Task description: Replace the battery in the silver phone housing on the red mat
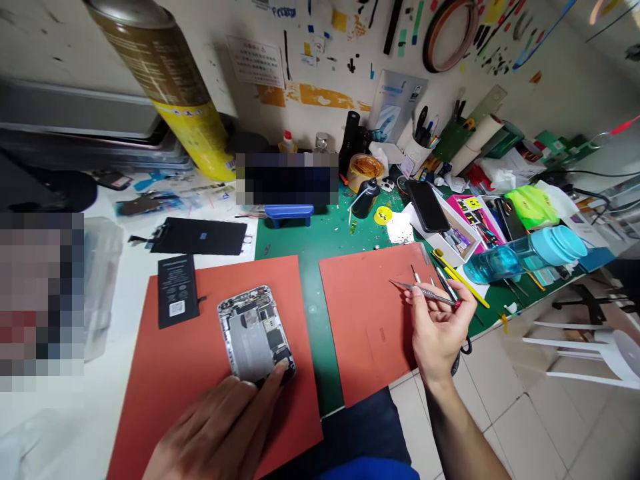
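An opened phone body (254, 331) with its inner parts showing lies on the left red mat (190, 373). My left hand (225, 427) rests on that mat, a fingertip pressing the phone's near corner, fingers lying flat. My right hand (440, 330) hovers over the edge of the right red mat (370, 313), pinched on metal tweezers (423, 291) that point left. A black battery (177, 290) lies on the left mat beside the phone. A black screen panel (197, 236) lies behind it.
A green cutting mat (313, 267) lies under the red mats. More tools (453, 273), a black phone (428, 207), a blue bottle (525, 253), a small black bottle (365, 198), a pen cup (417, 150) and a big spray can (170, 80) crowd the bench. White stool (600, 353) at right.
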The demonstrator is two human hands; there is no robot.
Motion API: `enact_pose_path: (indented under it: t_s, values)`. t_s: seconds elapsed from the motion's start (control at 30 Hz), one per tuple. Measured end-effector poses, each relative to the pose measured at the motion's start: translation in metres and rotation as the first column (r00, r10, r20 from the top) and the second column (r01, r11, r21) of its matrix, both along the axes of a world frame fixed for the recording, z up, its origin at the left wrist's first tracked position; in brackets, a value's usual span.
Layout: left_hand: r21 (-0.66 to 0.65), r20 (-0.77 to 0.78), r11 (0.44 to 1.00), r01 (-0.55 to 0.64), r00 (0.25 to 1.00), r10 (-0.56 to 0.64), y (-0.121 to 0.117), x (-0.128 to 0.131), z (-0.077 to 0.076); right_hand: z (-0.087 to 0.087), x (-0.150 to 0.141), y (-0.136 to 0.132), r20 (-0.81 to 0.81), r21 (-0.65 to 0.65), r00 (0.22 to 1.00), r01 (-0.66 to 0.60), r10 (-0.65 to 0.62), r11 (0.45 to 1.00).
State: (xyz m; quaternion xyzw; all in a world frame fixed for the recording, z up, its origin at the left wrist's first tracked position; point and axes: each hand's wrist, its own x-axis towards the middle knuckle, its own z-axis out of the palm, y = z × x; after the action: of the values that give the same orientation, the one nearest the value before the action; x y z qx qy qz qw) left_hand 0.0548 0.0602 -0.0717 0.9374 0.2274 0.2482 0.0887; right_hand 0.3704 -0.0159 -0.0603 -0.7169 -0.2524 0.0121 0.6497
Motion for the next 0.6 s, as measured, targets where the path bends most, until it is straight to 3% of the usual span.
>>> enact_pose_path:
  t_s: [0.13,0.23,0.3,0.4,0.6]
  values:
    - [0.057,-0.026,0.998,-0.025,0.999,0.027,-0.003,0.011,0.013,0.012,-0.012,-0.009,-0.066,0.083,0.995,-0.065,0.071,0.994]
    - [0.01,-0.049,1.0,-0.026,0.998,0.027,-0.005,0.019,0.023,0.022,-0.04,-0.023,-0.19,0.082,0.944,-0.259,0.27,0.962]
    - [-0.01,-0.056,0.999,-0.042,0.998,0.041,-0.006,0.021,0.027,0.026,-0.063,-0.031,-0.268,0.091,0.862,-0.422,0.43,0.902]
    - [-0.034,-0.091,0.996,-0.083,0.993,0.08,-0.008,0.022,0.027,0.024,-0.088,-0.032,-0.363,0.096,0.757,-0.549,0.543,0.83]
    - [-0.017,-0.045,0.994,-0.107,0.993,0.106,-0.013,0.02,0.023,0.009,-0.092,-0.019,-0.392,0.12,0.698,-0.606,0.599,0.786]
